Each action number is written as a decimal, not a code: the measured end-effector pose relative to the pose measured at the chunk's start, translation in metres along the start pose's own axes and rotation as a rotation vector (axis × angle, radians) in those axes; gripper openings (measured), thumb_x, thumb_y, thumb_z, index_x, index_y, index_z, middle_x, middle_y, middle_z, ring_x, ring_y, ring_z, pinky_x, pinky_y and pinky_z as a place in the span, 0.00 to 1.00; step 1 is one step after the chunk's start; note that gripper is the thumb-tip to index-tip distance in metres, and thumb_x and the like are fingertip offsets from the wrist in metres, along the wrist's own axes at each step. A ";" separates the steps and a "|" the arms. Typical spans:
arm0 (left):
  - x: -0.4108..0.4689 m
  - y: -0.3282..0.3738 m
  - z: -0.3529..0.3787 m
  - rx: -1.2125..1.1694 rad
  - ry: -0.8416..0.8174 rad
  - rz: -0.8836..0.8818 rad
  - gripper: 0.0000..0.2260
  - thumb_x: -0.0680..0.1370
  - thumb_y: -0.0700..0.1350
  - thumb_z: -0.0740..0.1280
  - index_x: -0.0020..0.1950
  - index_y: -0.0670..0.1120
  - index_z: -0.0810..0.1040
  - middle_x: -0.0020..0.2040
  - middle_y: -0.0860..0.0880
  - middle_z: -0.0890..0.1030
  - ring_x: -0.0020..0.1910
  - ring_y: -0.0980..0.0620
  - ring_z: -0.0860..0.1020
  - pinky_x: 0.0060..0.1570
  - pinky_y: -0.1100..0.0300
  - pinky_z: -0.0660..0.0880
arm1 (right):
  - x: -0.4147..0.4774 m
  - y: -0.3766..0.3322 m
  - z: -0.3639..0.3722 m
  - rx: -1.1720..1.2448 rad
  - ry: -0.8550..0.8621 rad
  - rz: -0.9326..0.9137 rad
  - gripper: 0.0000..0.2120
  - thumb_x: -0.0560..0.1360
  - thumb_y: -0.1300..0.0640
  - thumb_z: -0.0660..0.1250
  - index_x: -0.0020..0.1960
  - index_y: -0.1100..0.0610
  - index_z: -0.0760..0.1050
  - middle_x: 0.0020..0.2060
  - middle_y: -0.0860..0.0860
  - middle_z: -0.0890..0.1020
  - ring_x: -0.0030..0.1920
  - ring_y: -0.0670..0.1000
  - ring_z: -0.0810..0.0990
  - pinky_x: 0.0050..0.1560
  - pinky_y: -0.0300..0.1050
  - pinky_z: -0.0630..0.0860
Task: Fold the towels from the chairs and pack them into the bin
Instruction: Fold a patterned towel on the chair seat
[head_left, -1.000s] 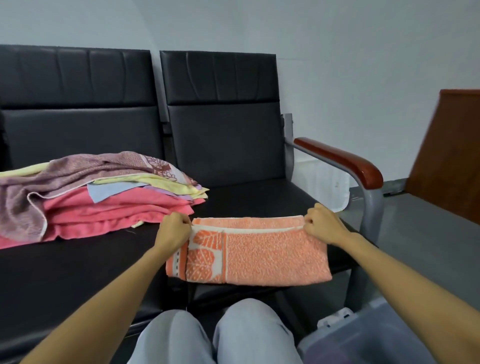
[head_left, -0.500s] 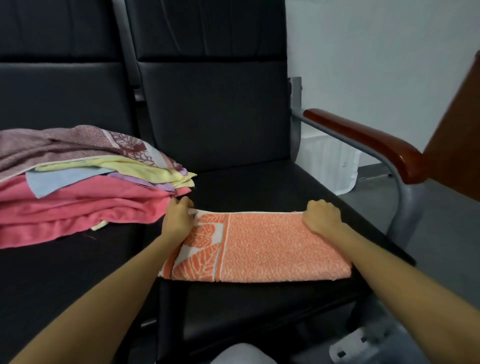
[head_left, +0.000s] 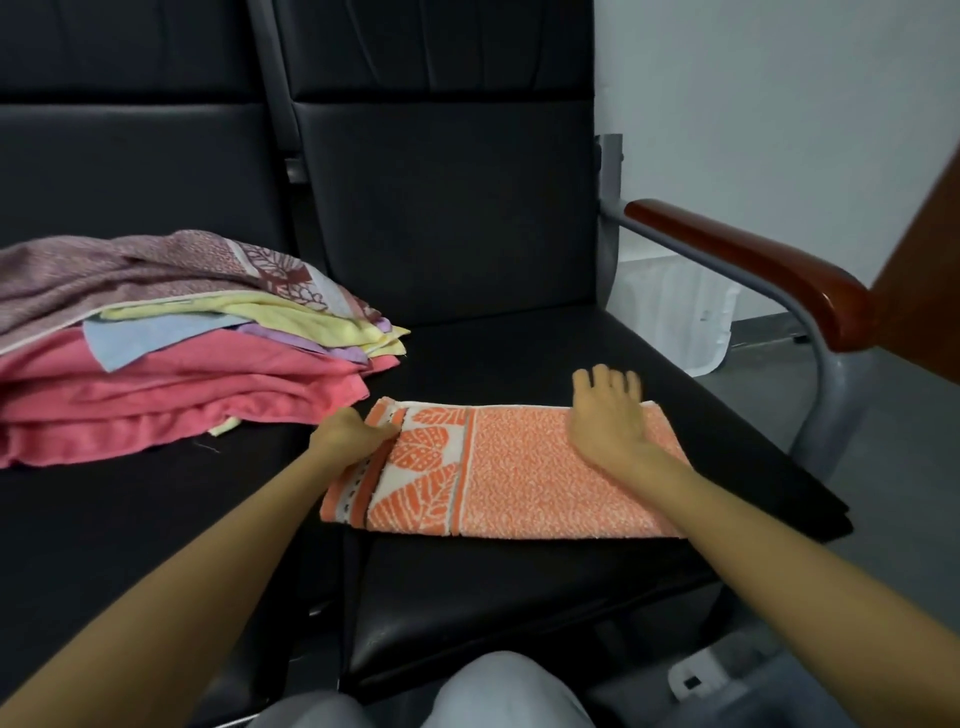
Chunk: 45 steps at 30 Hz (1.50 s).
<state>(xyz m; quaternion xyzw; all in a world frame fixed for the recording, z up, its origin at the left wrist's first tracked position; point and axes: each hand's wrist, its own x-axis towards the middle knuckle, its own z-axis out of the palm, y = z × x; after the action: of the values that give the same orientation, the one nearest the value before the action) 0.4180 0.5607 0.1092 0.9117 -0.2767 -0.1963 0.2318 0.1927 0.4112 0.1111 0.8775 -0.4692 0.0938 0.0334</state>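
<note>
The towel, orange with a white leaf-patterned band at its left end, lay folded into a long strip across the front of the right seat. It lay flat, its long edges running left to right, and its left end reached the gap between the two seats.

The left hand was at the towel's far left corner. Its fingers were curled and gripped the edge there. The right hand lay flat on the towel's right part, palm down, with the fingers straight and slightly spread. Its fingertips reached past the far edge, over the black seat.

The pile of unfolded towels sat on the left seat. A mauve one lay on top, with yellow, blue and lilac ones under it and pink ones at the bottom. Its right edge spilled over onto the right seat and lay near the folded towel's far left corner, though whether they touched was hard to tell.

A brown armrest on a grey tube ran along the chair's right side. Behind it, by the wall, stood a pale translucent tub. Only a corner of the bin, with a white latch, showed at the lower right. The person's knees, in pale cloth, showed at the bottom edge.
</note>
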 end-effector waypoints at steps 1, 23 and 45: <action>-0.001 -0.002 -0.002 -0.034 -0.050 -0.019 0.24 0.75 0.57 0.66 0.56 0.37 0.73 0.51 0.41 0.77 0.54 0.44 0.76 0.48 0.55 0.70 | -0.005 -0.013 0.000 0.131 -0.006 -0.031 0.20 0.78 0.60 0.56 0.69 0.59 0.63 0.67 0.58 0.67 0.67 0.57 0.66 0.72 0.53 0.59; -0.082 0.114 -0.003 -0.660 -0.496 0.211 0.09 0.79 0.45 0.60 0.45 0.41 0.75 0.38 0.43 0.76 0.32 0.50 0.75 0.26 0.62 0.73 | -0.018 -0.029 -0.020 1.972 -0.442 0.636 0.28 0.81 0.43 0.51 0.59 0.67 0.70 0.52 0.63 0.79 0.54 0.59 0.79 0.57 0.53 0.75; -0.090 0.060 0.081 0.294 0.057 0.666 0.22 0.83 0.50 0.48 0.76 0.46 0.56 0.77 0.44 0.51 0.77 0.48 0.49 0.74 0.48 0.44 | -0.044 0.013 -0.020 0.870 -0.465 0.476 0.30 0.76 0.46 0.65 0.71 0.61 0.61 0.56 0.55 0.79 0.49 0.51 0.81 0.43 0.46 0.79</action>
<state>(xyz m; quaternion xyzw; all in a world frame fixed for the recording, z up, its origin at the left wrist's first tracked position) 0.2843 0.5445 0.0958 0.8002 -0.5773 -0.0427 0.1569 0.1554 0.4428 0.1218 0.6776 -0.5677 0.0877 -0.4592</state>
